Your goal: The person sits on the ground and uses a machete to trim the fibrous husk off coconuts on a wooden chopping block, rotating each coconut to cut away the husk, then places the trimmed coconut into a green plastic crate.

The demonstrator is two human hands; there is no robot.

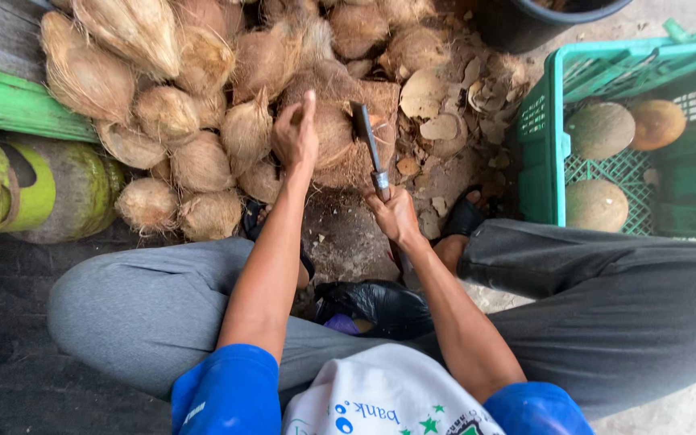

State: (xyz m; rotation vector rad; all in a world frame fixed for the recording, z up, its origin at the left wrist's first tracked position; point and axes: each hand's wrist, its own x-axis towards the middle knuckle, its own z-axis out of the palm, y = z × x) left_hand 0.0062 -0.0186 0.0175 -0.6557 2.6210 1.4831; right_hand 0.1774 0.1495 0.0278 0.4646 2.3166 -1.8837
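your left hand rests on top of a husked coconut, fingers spread and pointing away from you, palm down on the fibre; it's steadying, not wrapped around it. the coconut sits on a worn chopping block between your knees, at the front edge of the pile.

your right hand is closed tight around the handle of a cleaver. the blade points away from you and lies just right of the coconut, against or just beside its fibre; can't tell if the edge is in.

behind and left of the block: a heap of brown fibrous coconuts. husk chips litter the ground to the right of the block. far right, a green plastic crate holds three smooth shelled coconuts. at the left edge, a green gas cylinder lies on its side. a black plastic bag sits in your lap area between your grey trouser legs.
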